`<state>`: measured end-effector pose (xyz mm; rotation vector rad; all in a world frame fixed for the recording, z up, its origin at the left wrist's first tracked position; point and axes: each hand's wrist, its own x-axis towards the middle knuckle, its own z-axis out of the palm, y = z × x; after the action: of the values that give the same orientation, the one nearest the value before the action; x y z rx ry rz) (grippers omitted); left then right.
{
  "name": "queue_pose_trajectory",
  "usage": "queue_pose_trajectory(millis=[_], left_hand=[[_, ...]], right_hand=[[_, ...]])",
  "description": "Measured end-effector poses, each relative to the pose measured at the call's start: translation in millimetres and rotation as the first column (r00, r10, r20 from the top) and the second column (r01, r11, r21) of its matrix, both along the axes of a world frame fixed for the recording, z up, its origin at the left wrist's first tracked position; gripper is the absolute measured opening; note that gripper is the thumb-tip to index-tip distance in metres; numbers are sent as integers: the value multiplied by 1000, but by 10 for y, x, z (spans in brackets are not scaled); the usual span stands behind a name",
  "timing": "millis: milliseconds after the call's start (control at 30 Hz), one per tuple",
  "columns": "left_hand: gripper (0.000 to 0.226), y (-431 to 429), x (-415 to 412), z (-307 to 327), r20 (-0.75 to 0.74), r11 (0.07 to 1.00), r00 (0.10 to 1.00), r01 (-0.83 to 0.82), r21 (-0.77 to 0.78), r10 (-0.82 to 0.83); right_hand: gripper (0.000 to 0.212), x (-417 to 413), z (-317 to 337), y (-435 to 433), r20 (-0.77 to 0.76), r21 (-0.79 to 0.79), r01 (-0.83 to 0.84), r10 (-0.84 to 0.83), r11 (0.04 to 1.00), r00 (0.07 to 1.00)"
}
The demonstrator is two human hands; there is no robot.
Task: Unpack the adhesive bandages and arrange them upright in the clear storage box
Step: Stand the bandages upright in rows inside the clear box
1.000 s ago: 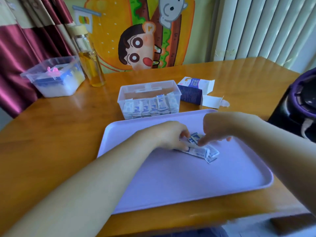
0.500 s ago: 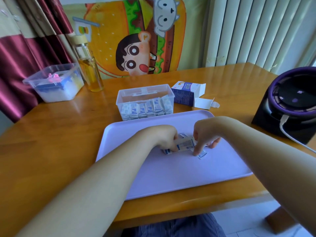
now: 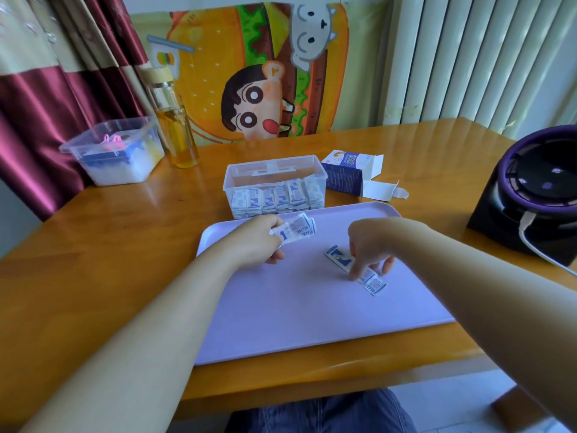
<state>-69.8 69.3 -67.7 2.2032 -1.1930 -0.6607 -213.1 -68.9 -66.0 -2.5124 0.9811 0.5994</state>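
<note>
On the far left of the bench (image 3: pixel 125 245) sits a plastic tub (image 3: pixel 115 151) with blue and white stuff inside. Next to it stands a bottle (image 3: pixel 178 132) with yellow liquid in it. The left hand (image 3: pixel 259 242) is over the back left corner of the purple tray (image 3: pixel 296 307). Its fingers are curled tight around a bunch of bandages (image 3: pixel 296 232), held up off the tray. Just behind the tray is the clear box (image 3: pixel 228 182). A row of standing bandages (image 3: pixel 274 200) leans on its front wall. The right hand (image 3: pixel 371 248) is over the middle of the tray. Its fingers are bent down, with the tips on some loose bandages (image 3: pixel 356 268) lying flat there. I cannot tell if it is pinching them. Behind it, beside the clear box, lies an open blue carton (image 3: pixel 346 173). On the far right sits a black and purple machine (image 3: pixel 530 189).
</note>
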Motion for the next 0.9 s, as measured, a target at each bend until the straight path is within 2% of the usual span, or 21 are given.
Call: queue_pose_trajectory(millis=[100,200,267,400,500,633,700,833,900], left_hand=[[28,-13,17,-49,-121,992,990,-79,-98,67],[30,13,40,-104,-270,986,960,-114,-118,78],[27,44,65,-159,-352,985,931,-137,-102,93],[20,88,116,-246,-428,966,889,-231,-118,160],[15,113,139,-294,-375,961,912,-234,-148,165],[15,103,98,-330,-271,972,961,-107,-209,47],[22,76,71,-342,-207,978,978,-31,-207,-12],[52,92,7,-358,-211,982,974,44,-185,-83],[50,115,-30,-375,-115,981,987,94,-169,-115]], right_hand=[[43,12,13,0,-7,53,8,-8,999,1000],[37,-14,11,-7,-15,73,-8,10,997,1000],[35,-40,13,16,-24,29,-61,61,998,998],[44,-63,24,118,-22,-100,-216,215,971,976],[41,-71,34,213,94,-148,-311,326,939,941],[25,35,-18,343,365,-295,-279,378,914,851],[24,91,-97,365,448,-329,-233,369,915,814],[26,121,-260,319,549,-292,-174,314,940,774],[28,105,-311,283,585,-302,-147,304,942,751]])
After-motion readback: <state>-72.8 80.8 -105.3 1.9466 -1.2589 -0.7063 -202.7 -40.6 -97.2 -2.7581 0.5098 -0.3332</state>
